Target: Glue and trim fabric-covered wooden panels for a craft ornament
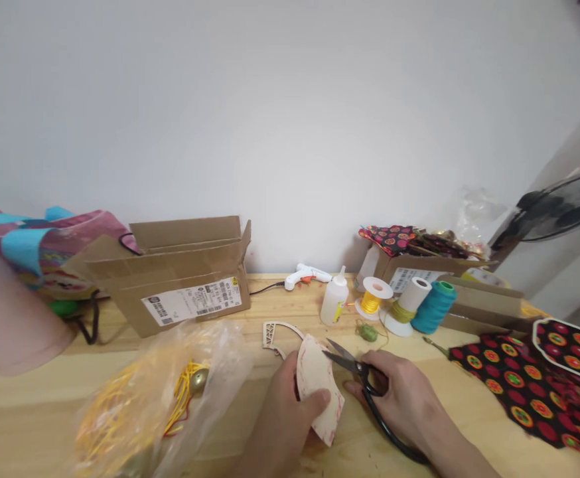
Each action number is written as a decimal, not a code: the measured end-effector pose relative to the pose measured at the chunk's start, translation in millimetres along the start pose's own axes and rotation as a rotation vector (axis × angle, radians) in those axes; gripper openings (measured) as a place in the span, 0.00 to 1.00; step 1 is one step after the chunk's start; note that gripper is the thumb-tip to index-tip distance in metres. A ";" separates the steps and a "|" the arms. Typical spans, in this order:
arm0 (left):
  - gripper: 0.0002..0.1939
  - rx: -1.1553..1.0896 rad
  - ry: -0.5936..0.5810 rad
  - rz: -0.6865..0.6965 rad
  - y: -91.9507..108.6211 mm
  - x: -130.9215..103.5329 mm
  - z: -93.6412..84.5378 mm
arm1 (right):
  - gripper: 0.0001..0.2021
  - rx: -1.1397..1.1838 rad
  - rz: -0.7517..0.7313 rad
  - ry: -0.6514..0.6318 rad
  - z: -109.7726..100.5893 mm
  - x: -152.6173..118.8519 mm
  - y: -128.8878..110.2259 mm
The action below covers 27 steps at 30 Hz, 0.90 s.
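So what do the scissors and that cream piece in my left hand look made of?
Scissors: likely metal blades, given their grey sheen; smooth black handles, metal or plastic unclear. Cream piece: perhaps card or stiff fabric, since it's thin, matte and keeps its shape.

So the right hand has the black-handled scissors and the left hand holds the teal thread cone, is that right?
Not quite: the head view shows the left hand holding a cream curved piece, not the teal thread cone. The right hand does have the black-handled scissors.
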<state>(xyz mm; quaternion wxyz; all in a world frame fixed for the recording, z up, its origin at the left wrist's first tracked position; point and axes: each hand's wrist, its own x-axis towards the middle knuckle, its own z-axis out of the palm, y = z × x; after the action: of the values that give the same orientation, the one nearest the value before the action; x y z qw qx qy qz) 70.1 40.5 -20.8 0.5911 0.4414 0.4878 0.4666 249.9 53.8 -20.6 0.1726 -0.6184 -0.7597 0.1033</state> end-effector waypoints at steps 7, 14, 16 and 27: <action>0.21 -0.019 -0.017 -0.019 0.4 -1.6 1.0 | 0.07 0.018 -0.010 0.011 0.6 0.1 1.4; 0.23 -0.034 -0.042 -0.048 0.7 0.1 2.0 | 0.07 0.018 -0.007 0.024 0.9 0.6 0.9; 0.23 -0.046 -0.035 -0.057 2.6 -1.5 1.6 | 0.07 0.015 0.010 0.023 0.3 1.6 -0.6; 0.22 -0.021 -0.086 -0.074 -3.4 -2.6 -1.6 | 0.08 0.041 0.047 0.046 -0.1 4.5 7.3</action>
<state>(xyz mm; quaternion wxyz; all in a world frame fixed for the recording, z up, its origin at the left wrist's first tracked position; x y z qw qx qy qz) 68.8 37.4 -23.9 0.6333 0.4364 0.4729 0.4300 255.7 59.7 -22.6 0.2003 -0.6345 -0.7385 0.1088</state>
